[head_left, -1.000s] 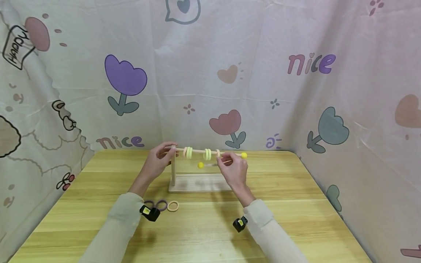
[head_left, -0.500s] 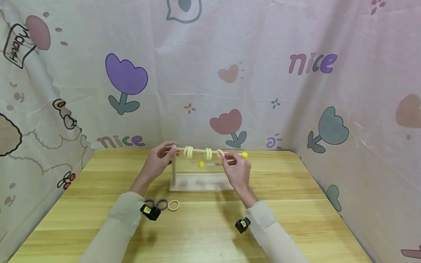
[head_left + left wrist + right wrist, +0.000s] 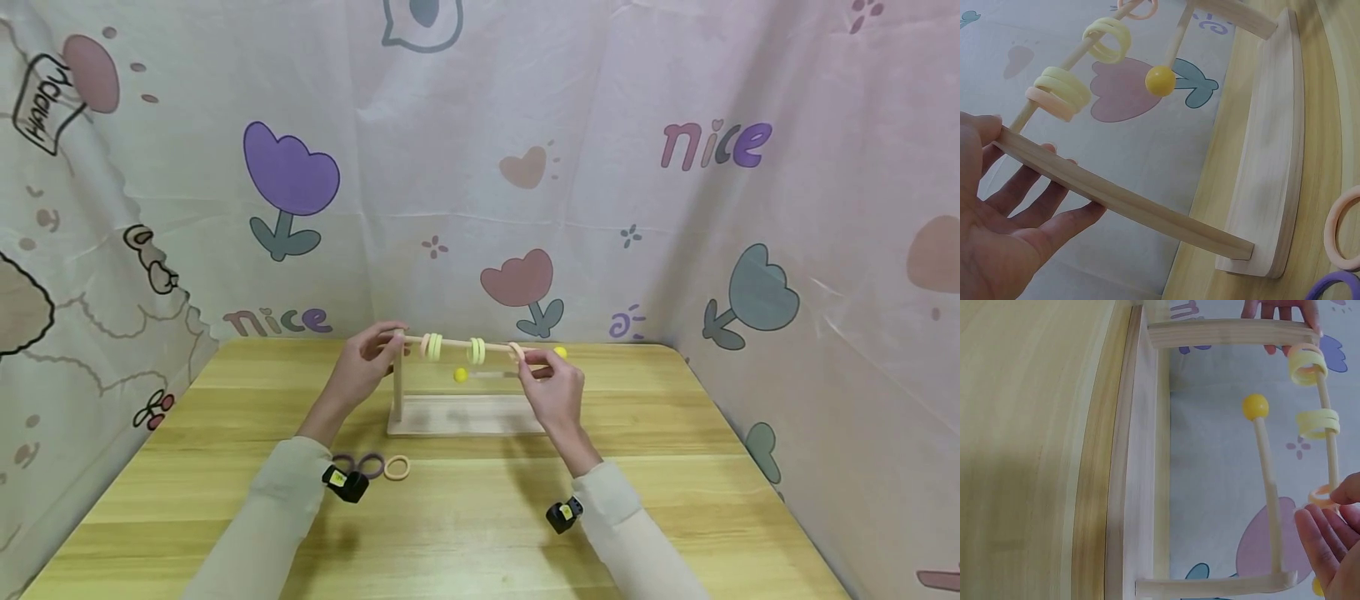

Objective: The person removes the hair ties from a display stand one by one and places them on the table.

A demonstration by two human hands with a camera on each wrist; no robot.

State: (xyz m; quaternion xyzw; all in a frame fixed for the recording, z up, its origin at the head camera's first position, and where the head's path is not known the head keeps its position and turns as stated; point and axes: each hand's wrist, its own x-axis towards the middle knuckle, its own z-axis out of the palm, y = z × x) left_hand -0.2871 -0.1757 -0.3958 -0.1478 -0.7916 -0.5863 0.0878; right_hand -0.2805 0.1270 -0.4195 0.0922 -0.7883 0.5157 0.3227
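A wooden stand (image 3: 465, 414) has a rod (image 3: 453, 342) across its top. My left hand (image 3: 362, 367) grips the upper end of its left post (image 3: 1129, 190), thumb on top and fingers behind. On the rod, a pinkish ring and yellow-green rings (image 3: 434, 347) hang near that post, and more yellow-green rings (image 3: 477, 351) near the middle. Farther right, my right hand (image 3: 557, 393) pinches a peach ring (image 3: 1319, 497) around the rod between thumb and fingers. A yellow ball (image 3: 1160, 81) tips a lower stick (image 3: 1267, 469). The right post is mostly hidden behind my right hand in the head view.
Loose on the wooden table (image 3: 465, 533), in front of the stand, lie a peach ring (image 3: 397, 468) and purple rings (image 3: 371, 466) beside my left wrist. A second yellow ball (image 3: 560, 352) shows at the right. Behind the table hangs a printed cloth (image 3: 420, 167).
My right hand has slid rightward along the rod with the peach ring, away from the yellow-green rings. My left hand stays on the post.
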